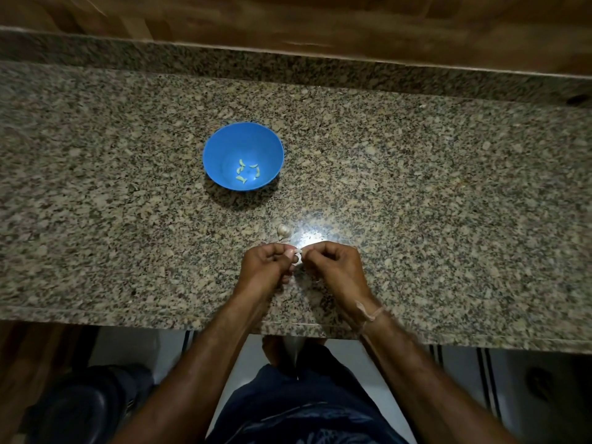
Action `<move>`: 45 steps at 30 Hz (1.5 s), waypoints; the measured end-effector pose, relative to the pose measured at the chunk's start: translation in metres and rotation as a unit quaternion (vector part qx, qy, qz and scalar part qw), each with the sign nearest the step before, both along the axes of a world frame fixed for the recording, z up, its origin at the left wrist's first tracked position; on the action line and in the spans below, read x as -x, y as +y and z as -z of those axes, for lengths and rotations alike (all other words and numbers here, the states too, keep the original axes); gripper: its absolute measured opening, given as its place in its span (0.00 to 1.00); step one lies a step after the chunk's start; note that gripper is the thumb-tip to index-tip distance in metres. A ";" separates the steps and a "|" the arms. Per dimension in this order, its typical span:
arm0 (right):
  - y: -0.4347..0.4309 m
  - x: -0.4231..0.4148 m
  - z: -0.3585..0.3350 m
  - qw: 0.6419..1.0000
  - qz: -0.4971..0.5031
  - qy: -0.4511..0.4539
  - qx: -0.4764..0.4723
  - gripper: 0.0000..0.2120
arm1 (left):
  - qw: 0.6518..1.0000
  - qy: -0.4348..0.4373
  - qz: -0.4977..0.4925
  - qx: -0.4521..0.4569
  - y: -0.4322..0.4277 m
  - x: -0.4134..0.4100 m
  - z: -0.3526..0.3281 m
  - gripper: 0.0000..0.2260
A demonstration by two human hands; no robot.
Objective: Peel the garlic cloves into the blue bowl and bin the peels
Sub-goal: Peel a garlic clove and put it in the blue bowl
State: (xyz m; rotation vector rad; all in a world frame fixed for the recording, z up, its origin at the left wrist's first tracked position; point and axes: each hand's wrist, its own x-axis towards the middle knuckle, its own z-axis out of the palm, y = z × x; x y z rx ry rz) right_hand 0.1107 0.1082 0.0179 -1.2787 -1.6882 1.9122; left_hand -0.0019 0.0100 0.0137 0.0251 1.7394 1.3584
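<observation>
Forearms (205, 357) converge above the counter (448, 187), left hand (266, 265) and right hand (334, 267) fingers (320, 249) curled, pinching one garlic clove (298, 256).

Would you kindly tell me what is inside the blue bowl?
Several small pale garlic cloves lie on the bottom of the blue bowl. No peels show there, and nothing covers the inside; only what lies beneath the cloves is hidden.

Speckled granite counter (448, 187), wood-panelled wall (320, 17) behind
</observation>
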 end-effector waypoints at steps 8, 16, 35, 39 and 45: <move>-0.014 0.004 -0.005 0.999 0.042 -0.003 -0.001 0.04 | 0.999 0.036 0.010 -0.030 -0.006 -0.002 0.000 0.06; -0.011 -0.002 0.008 0.971 0.008 -0.067 -0.229 0.04 | 0.999 0.039 -0.029 0.000 -0.003 -0.006 0.009 0.06; 0.016 -0.008 0.030 0.996 -0.025 0.004 -0.082 0.02 | 0.992 0.122 0.025 0.010 0.012 -0.014 0.007 0.03; 0.016 -0.012 0.025 0.997 -0.027 0.005 -0.076 0.02 | 0.989 0.145 0.041 0.012 0.009 -0.014 0.002 0.03; 0.012 -0.016 0.020 0.996 -0.017 0.014 -0.086 0.03 | 0.990 0.128 0.059 0.016 0.009 -0.015 -0.004 0.04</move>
